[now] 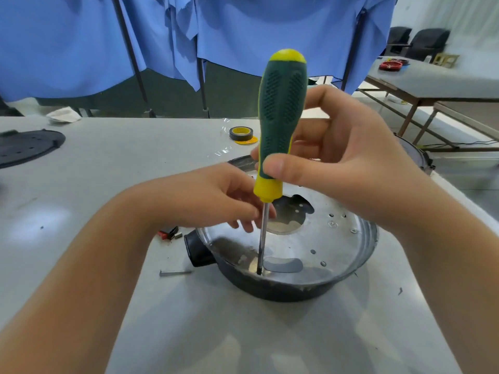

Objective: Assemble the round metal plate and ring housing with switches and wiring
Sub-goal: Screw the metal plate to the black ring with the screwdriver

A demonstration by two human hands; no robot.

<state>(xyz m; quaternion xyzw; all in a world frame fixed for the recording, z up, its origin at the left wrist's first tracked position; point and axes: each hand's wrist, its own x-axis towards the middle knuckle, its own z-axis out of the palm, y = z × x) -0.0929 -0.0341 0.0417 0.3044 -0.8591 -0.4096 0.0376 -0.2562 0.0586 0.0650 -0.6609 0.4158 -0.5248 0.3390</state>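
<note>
Gripped the screwdriver (282, 103) upright with the right hand (351, 163), thumb and fingers curled round the lower handle just above the yellow collar. Stood its tip down on the round metal plate (324, 247), near the front rim beside a long curved slot. Brought the left hand (216, 195) in from the left, fingers curled with the tips against the bare shaft; could not tell whether they pinched it or only touched it.

Had the plate seated in the dark ring housing (283, 290) on the grey table (81, 184), towards its front right, with a black stub (198, 251) jutting from the housing's left side. Found open tabletop in front of the housing and over a wide stretch to the left. Noted the table's right edge close by the housing, beyond the right forearm.

Saw, just left of the housing, a small red and black part (170, 232) and a loose nail-like pin (175, 272). Saw further back a roll of tape (241, 133), well apart from the hands, and a black perforated disc (24, 147) cut off at the left border.

Lost the back of the plate and part of its large centre opening behind both hands. Made out only the rim of another metal piece (415, 155) behind the right wrist. Could not make out the screw under the tip. Backed by blue cloth (243, 31) hung on poles; blurred second table (432, 82) at far right.
</note>
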